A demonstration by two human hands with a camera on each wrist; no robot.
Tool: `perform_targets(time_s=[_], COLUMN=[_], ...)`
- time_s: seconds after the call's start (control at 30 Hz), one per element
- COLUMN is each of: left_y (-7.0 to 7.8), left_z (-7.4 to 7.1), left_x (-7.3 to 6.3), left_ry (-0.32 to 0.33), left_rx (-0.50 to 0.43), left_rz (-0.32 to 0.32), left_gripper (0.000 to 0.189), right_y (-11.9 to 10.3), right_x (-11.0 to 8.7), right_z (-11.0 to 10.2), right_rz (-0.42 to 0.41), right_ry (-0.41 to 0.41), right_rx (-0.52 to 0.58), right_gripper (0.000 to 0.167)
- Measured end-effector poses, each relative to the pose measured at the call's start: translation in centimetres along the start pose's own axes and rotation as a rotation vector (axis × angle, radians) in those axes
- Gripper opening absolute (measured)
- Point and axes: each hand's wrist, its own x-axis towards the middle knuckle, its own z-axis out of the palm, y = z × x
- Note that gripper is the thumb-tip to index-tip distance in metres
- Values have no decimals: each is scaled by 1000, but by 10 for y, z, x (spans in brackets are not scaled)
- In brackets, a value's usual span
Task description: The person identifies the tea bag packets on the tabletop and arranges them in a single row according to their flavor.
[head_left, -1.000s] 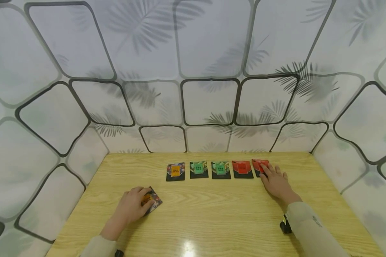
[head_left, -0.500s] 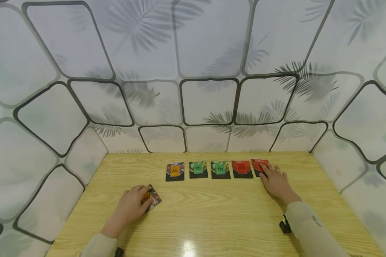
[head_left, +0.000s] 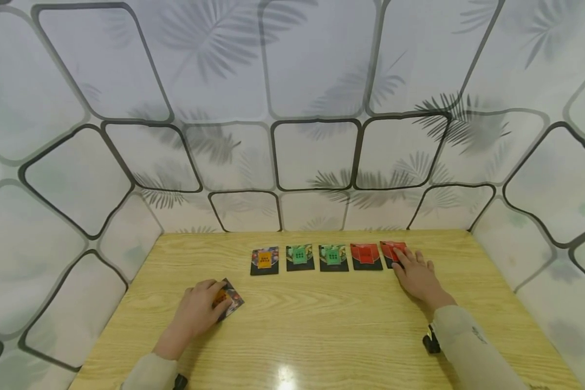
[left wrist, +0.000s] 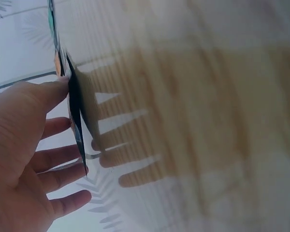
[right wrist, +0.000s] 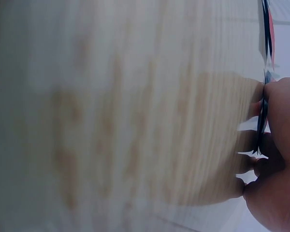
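Observation:
My left hand holds a small square packet with an orange label by its edge, thumb on the near side and fingers over the far side. In the left wrist view this packet stands edge-on close over the tabletop, between thumb and spread fingers. My right hand rests its fingertips on a red packet at the right end of a row, covering part of it. In the right wrist view the thumb lies right at this packet's edge.
Along the back of the wooden table lie an orange-labelled packet, two green-labelled packets and another red packet. A patterned fabric wall rises behind the table and at both sides.
My left hand and its packet have shifted very slightly away and leftward. My right hand stays on the red packet, and the row lies as before.

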Motion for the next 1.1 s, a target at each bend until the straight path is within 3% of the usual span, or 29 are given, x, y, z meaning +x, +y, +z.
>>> perform_targets(time_s=[0.3,0.63,1.1], left_y=[-1,-1,-2], left_z=[-2,0,2], left_x=[1,1,2], left_ry=[-13,56,69], left_rx=[29,56,49], left_rz=[-66,-21,0], left_gripper=[55,48,44], right_y=[2,-1,0], right_x=[1,-1,0], right_z=[2,0,1], right_rz=[5,3,5], right_ry=[-2,18,13], right_rx=[0,-6,-10], right_gripper=[64,63,62])
